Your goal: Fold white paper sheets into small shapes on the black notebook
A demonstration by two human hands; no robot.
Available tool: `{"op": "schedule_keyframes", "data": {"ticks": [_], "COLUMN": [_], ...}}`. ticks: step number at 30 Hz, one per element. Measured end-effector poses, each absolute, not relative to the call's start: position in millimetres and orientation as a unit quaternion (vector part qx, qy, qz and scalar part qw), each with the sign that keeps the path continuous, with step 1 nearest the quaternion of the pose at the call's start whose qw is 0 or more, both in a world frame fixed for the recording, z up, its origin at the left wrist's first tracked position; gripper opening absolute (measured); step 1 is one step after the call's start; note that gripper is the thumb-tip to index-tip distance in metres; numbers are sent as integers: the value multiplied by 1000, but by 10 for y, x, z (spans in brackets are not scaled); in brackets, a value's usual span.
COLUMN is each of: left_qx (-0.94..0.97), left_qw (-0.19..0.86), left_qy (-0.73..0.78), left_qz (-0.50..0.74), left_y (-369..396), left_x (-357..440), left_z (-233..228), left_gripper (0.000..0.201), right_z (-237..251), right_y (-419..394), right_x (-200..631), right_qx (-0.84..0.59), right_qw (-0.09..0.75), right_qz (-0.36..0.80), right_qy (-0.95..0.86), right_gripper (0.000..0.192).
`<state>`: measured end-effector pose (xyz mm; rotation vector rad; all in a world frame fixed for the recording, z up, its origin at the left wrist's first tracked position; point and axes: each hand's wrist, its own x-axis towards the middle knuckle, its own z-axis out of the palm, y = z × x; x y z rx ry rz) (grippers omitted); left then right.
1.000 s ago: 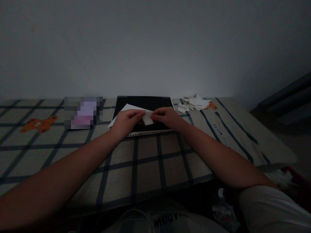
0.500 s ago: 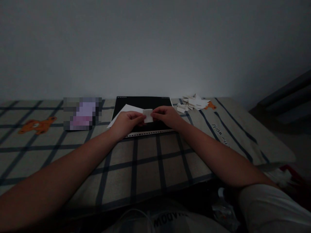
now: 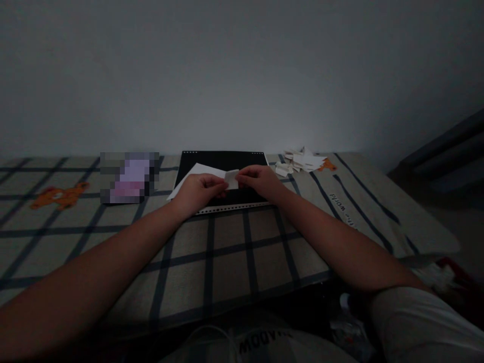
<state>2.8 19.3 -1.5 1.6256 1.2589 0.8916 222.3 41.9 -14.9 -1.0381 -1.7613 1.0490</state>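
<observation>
A small white piece of paper (image 3: pixel 232 179) is stretched between my two hands, above a black spiral-edged pad (image 3: pixel 223 159). My left hand (image 3: pixel 198 191) pinches its left edge with thumb and fingers. On the opposite side my right hand (image 3: pixel 260 179) pinches the right edge. A larger white sheet of paper (image 3: pixel 198 169) lies on the pad, partly covered by my left hand. Whether the small piece is folded I cannot tell in this dim light.
Right of the pad lies a pile of white paper pieces (image 3: pixel 302 160). A phone-like object (image 3: pixel 130 179), pixelated, rests on the left. Everything lies on a checked cloth (image 3: pixel 230 252) with bear prints, against a grey wall (image 3: pixel 242 75). Below the cloth's right edge is a clear plastic item (image 3: pixel 350 327).
The small piece of paper has tilted slightly between my fingers and looks a little greyer. Both hands have barely shifted.
</observation>
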Motion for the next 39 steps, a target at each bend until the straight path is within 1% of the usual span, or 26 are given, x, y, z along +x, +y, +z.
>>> {"op": "schedule_keyframes", "data": {"ticks": [5,12,16,19,26,29,33,36,39], "left_qx": [656,659,657,649,570,542,514,521,547], "left_qw": [416,399,385,413,525,564,602,584,550], "left_qy": [517,522,520,506,481,449,420,436,463], "left_qz": [359,364,387,389,411,432,444,444,429], "left_y": [161,144,141,143,147,146,159,167,166], "left_x": [24,34,27,23,44,52,54,58,60], "left_z": [30,25,29,22,-31,-39,-38,-46,-51], "left_gripper": [17,23,23,26,34,34,35,39,42], "right_z": [-155,-141,-155,-172,-196,-179,-135,-116,-119], "right_y": [417,413,409,406,392,383,350,322,317], "right_x": [2213,2210,2196,2180,2137,2147,2178,2190,2194], "right_qx": [-409,-411,-394,-387,-365,-360,-363,-364,-360], "right_qw": [406,395,402,406,420,422,441,447,439], "right_qz": [416,428,468,500,545,528,460,407,393], "right_qy": [-703,-702,-682,-660,-627,-644,-680,-708,-723], "right_gripper": [18,17,17,17,17,14,14,16,17]}}
